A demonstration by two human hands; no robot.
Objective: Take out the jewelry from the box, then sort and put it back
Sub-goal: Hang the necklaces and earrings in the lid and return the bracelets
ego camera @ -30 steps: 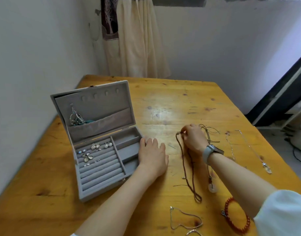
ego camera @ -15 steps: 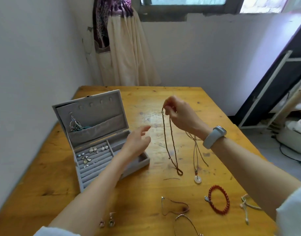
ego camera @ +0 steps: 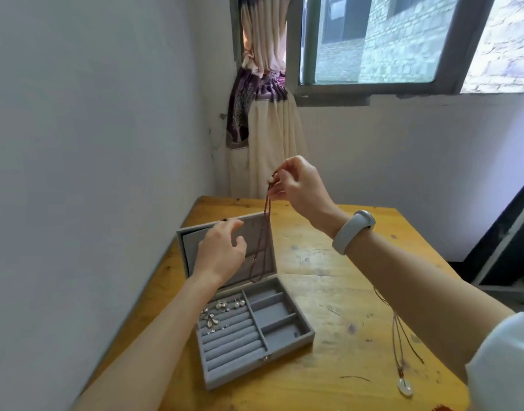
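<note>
Filling the lower half of the view, a yellow wooden desk (ego camera: 329,280) is pushed into a corner of pale walls, under a grey-framed window (ego camera: 373,87) with a tied cream and purple curtain (ego camera: 263,134) beside it. On the desk sits a grey jewelry box (ego camera: 254,330), lid upright, earrings (ego camera: 222,310) in its ridged left section. A corded pendant necklace (ego camera: 404,384) lies near the desk's right edge. The right hand (ego camera: 299,188), a pale band (ego camera: 354,231) on its wrist, is raised above the box and pinches a dark beaded necklace (ego camera: 265,229), which hangs down in front of the lid. The left hand (ego camera: 222,250) hovers before the lid, fingers loosely spread, holding nothing.
</note>
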